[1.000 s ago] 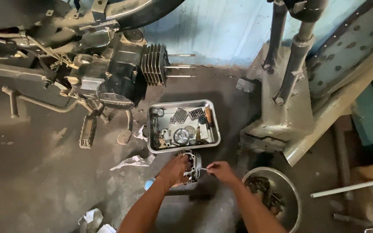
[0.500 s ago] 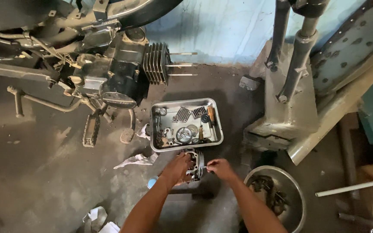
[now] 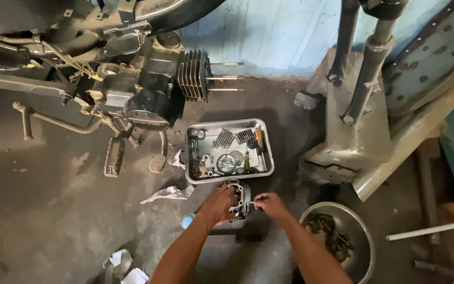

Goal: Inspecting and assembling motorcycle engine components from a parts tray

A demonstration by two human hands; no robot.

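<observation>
My left hand (image 3: 217,204) grips a grey finned metal engine part (image 3: 240,195) that rests on a small dark block on the floor. My right hand (image 3: 270,203) pinches something thin at the part's right side; what it pinches is too small to tell. Just beyond both hands lies a rectangular metal tray (image 3: 191,158) with several small parts, springs and a round gear. The motorcycle engine (image 3: 151,89) with its ribbed cylinder and three bare studs stands at the upper left.
A round metal bowl (image 3: 361,231) with dark chain-like pieces sits at the lower right. Crumpled white rags (image 3: 166,193) lie left of the tray. A grey machine stand (image 3: 353,121) rises on the right. A white pipe (image 3: 432,229) lies at the far right.
The camera view has shifted slightly. Both hands remain on the engine part, with the right hand's fingers moved a little at its side.
</observation>
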